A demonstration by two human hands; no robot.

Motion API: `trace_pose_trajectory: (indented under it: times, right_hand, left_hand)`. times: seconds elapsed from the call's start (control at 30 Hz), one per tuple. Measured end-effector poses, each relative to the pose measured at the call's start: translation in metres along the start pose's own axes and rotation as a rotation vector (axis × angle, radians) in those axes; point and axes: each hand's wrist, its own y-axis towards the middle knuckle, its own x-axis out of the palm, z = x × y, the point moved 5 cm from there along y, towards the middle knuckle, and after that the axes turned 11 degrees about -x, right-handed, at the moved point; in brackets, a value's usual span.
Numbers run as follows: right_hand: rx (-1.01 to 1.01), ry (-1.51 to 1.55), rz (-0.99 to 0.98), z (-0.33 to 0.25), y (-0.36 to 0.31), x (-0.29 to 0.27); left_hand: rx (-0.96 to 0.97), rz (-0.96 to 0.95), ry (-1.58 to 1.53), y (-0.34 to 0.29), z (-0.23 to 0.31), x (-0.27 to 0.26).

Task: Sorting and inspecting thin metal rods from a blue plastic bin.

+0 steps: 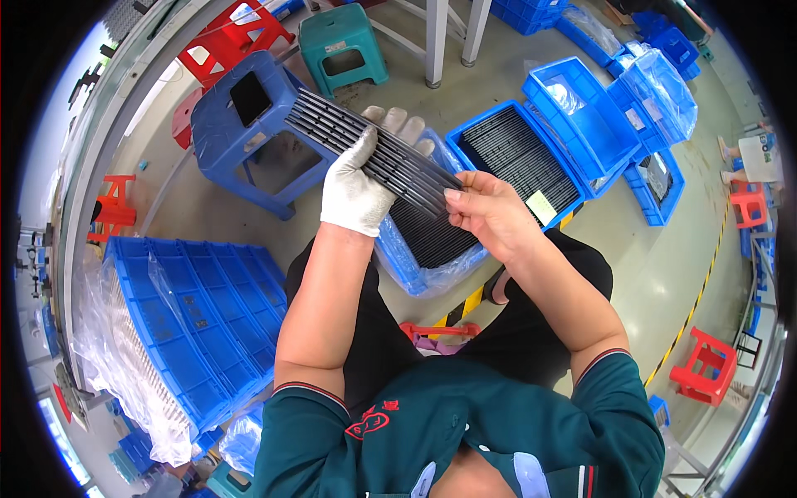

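Observation:
My left hand (pixel 359 184), in a white glove, is closed around a bundle of long, thin black strips (pixel 365 149) with small notches along them. At the bundle's right end, the bare fingers of my right hand (pixel 491 212) pinch the strip ends. The bundle slants from upper left to lower right over a blue crate (pixel 398 264) lined with clear plastic, where more black strips (pixel 427 236) lie in rows. Just to the right, another blue crate (pixel 455 139) is filled with similar strips (pixel 515 158), and a pale yellow paper note (pixel 541 207) rests on them.
A blue stool (pixel 217 124) and a green stool (pixel 342 40) stand ahead on the left. Stacked blue crates (pixel 195 319) with plastic wrap are at my left. More blue bins (pixel 581 108) sit at the upper right. A red stool (pixel 706 365) stands far right.

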Motion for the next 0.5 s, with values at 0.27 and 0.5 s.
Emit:
trace_pose_trajectory:
  times: [0.27, 0.5]
  right_hand:
    - [-0.021, -0.030, 0.014, 0.004, 0.002, -0.004]
    - [-0.140, -0.111, 0.035, -0.014, 0.002, -0.005]
  left_hand:
    - [-0.017, -0.031, 0.009, 0.002, 0.000, -0.003]
    - [0.000, 0.082, 0.021, 0.001, 0.005, -0.007]
